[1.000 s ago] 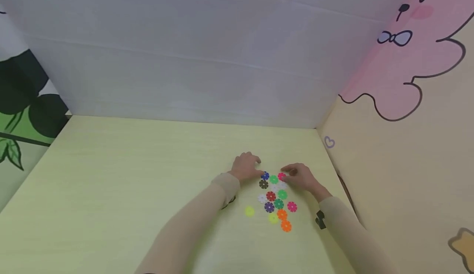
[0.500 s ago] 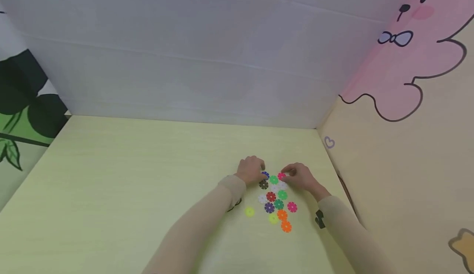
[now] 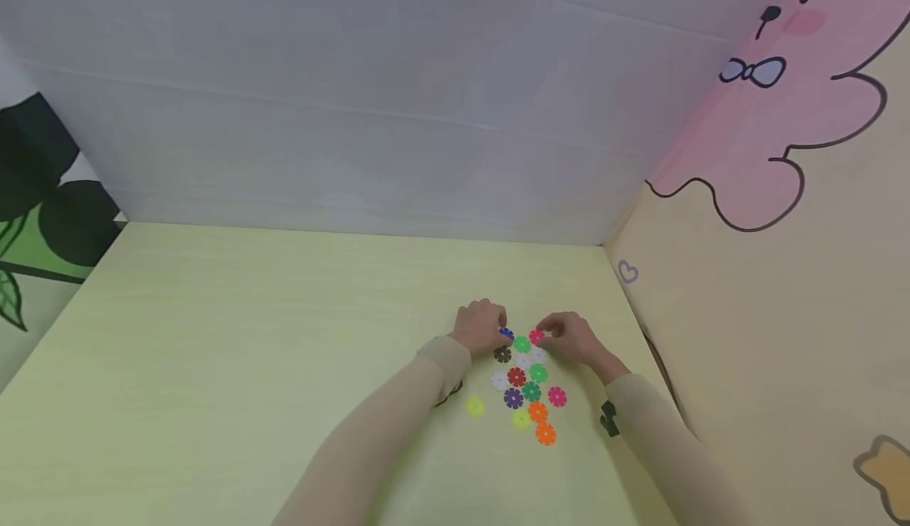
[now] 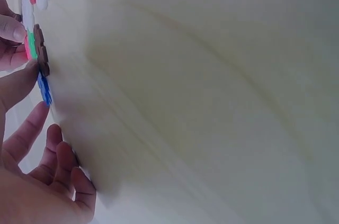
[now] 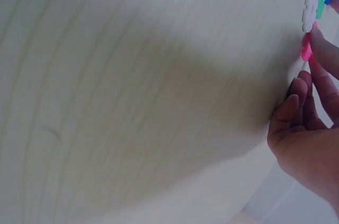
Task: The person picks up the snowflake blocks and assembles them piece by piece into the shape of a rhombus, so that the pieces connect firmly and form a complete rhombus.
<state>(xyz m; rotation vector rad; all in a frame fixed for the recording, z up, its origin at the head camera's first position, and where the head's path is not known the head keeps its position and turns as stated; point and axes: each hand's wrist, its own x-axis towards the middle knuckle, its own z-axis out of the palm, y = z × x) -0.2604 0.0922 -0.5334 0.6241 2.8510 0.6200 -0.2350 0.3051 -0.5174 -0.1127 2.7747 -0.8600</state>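
Observation:
Thin notched plastic discs in many colours lie flat on the table, most of them joined in a cluster. At its far left, my left hand (image 3: 479, 327) pinches the blue disc (image 4: 44, 89) between thumb and index finger, the other fingers loosely curled. Across from it, my right hand (image 3: 574, 340) holds the pink disc (image 5: 306, 48) by its edges with thumb and forefinger. Between the two hands sits a light green disc (image 3: 522, 344). A brown disc (image 3: 502, 355) adjoins the blue one. My thumbs partly cover both gripped discs.
Nearer to me, the cluster continues through a red disc (image 3: 516, 377) and a purple disc (image 3: 513, 398) to an orange disc (image 3: 546, 434). A yellow disc (image 3: 475, 406) and another pink disc (image 3: 558, 397) lie apart at either side. Walls border the pale table (image 3: 249, 336) behind and right.
My left hand has moved right and slightly nearer, its index finger and thumb closing on the blue disc. The right hand stays on the pink disc. The head view has shifted slightly.

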